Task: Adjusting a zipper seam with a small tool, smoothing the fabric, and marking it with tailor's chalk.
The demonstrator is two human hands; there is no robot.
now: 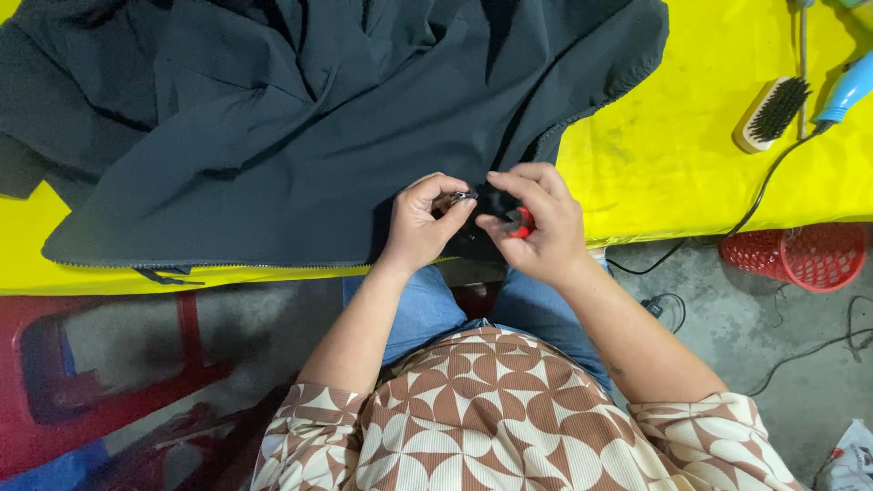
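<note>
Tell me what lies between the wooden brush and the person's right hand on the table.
In the head view, only bare yellow table cover lies between the wooden brush and the right hand; a black cable runs just beside.

The person wore a short-sleeved top of ribbed fabric, printed all over with a brown-and-cream geometric pattern of curved petal shapes in squares; the sleeves ended above the elbows, leaving both forearms bare; blue denim trousers covered the legs; a small dark mark, perhaps a tattoo, showed on the right forearm; the left hand (420, 223) and right hand (538, 223) were bare, with no gloves.
</note>
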